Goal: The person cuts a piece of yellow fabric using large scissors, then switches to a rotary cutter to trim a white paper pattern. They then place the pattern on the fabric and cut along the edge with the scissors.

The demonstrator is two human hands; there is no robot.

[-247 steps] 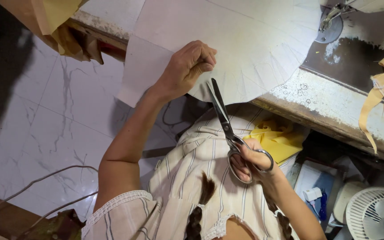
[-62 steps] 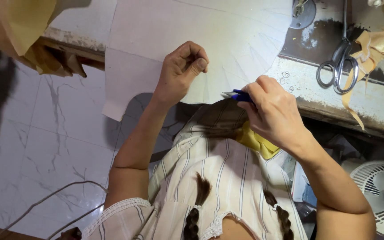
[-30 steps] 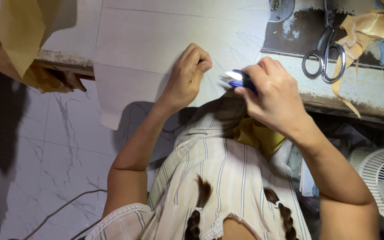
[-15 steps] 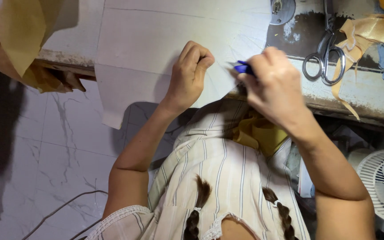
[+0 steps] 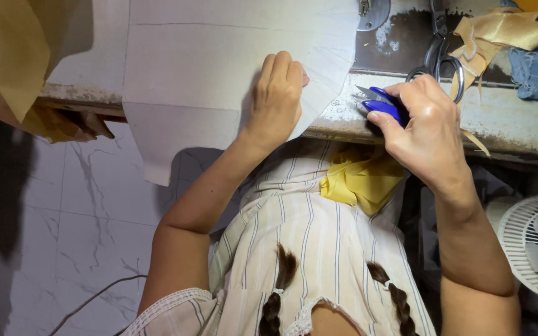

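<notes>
Your left hand (image 5: 276, 93) lies flat, fingers together, pressing the white paper pattern (image 5: 219, 68) to the worktable (image 5: 518, 134). Nothing is gripped there; the palm only bears down near the sheet's curved, pleat-marked edge. The near part of the sheet overhangs the table edge toward the floor.

Your right hand (image 5: 428, 127) is closed round small blue thread snips (image 5: 378, 102). The blades point left toward the paper's curved edge and stop short of it, over the bare, worn table surface.

Change over the last half second: the snips were right at the paper by your left fingers; now your right hand sits farther right and the blades are clear of the sheet. That reads as one snip made and the hand drawn back, though I cannot see a cut mark.

Against the earliest frame: the large scissors (image 5: 437, 56) that your right hand held then now lie on the table behind your knuckles, beside gold fabric scraps (image 5: 499, 31). Yellow cloth (image 5: 359, 180) rests in your lap.
</notes>
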